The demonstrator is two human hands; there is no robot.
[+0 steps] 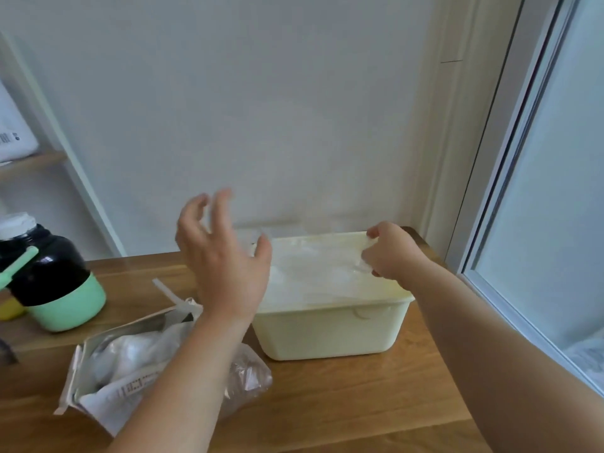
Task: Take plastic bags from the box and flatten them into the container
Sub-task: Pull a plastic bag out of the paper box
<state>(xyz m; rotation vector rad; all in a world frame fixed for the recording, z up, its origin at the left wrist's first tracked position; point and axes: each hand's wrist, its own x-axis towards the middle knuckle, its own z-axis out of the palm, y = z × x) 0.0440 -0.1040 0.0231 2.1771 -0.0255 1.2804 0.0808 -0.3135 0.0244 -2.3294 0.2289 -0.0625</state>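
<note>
The left hand (222, 256) is raised in the air with its fingers spread and loose, holding nothing. It hovers over the container's (330, 335) left end, and its fingertips are blurred. The right hand (390, 253) is lower, at the container's far right corner, with its fingers curled down and pinching the edge of a clear bag (313, 273). That bag lies spread across the container's open top, between the two hands, over more pale plastic that fills it to the rim. How many sheets lie there cannot be told.

The cream container stands on the wooden tabletop (343, 403), just below and between both hands. Under the left forearm lies the box (98, 380), torn open, with white and clear bags (130, 354) bunched inside. A crumpled loose bag (248, 377) rests against the box on the side nearer the right arm. Well out past the left hand stands a black jar (49, 276) with a green base.
</note>
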